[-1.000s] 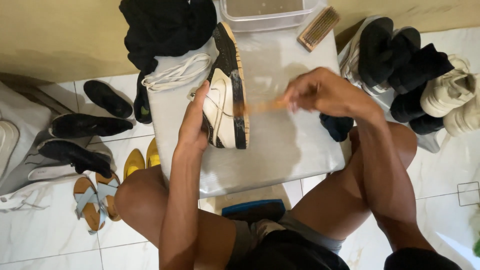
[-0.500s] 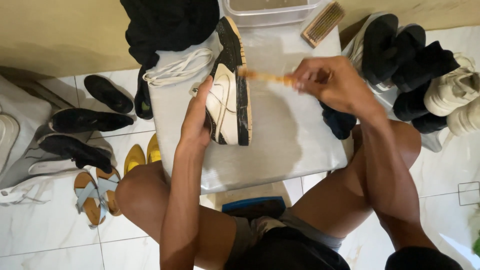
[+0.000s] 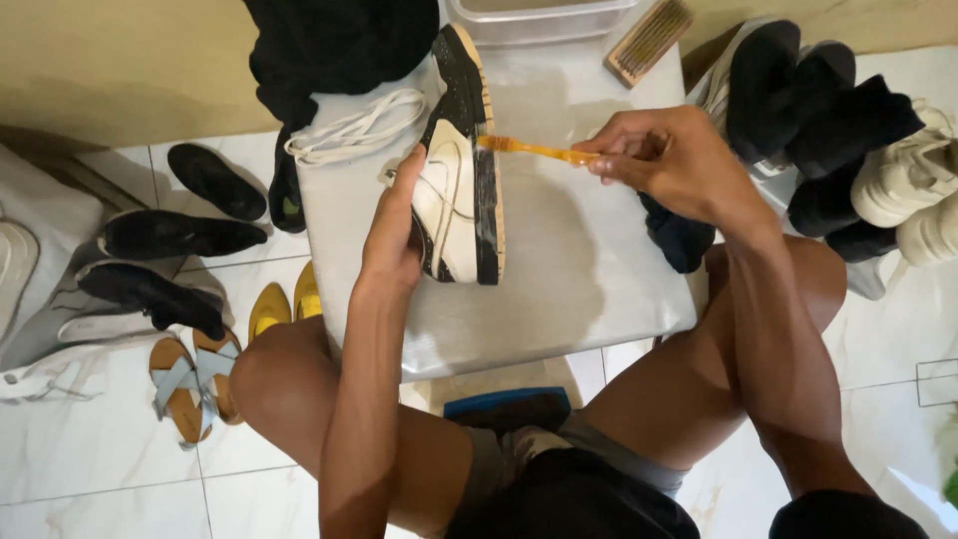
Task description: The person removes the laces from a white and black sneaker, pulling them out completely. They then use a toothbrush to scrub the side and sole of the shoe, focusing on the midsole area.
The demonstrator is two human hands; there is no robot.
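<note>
My left hand [image 3: 394, 245] clasps the white-and-black sneaker [image 3: 457, 200] on its side at the desk's [image 3: 559, 289] centre; my right hand [image 3: 674, 160], grip pinched shut, holds an orange toothbrush [image 3: 529, 150] against the sole at upper centre

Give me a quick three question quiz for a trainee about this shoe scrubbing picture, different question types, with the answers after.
1. True or false: the left hand steadies the sneaker on its side.
2. The right hand holds: A) the orange toothbrush B) the wooden brush C) the white laces.
3. Fill in: the toothbrush head meets the sneaker's ____.

Key: 1 true. 2 A. 3 sole edge.
</note>
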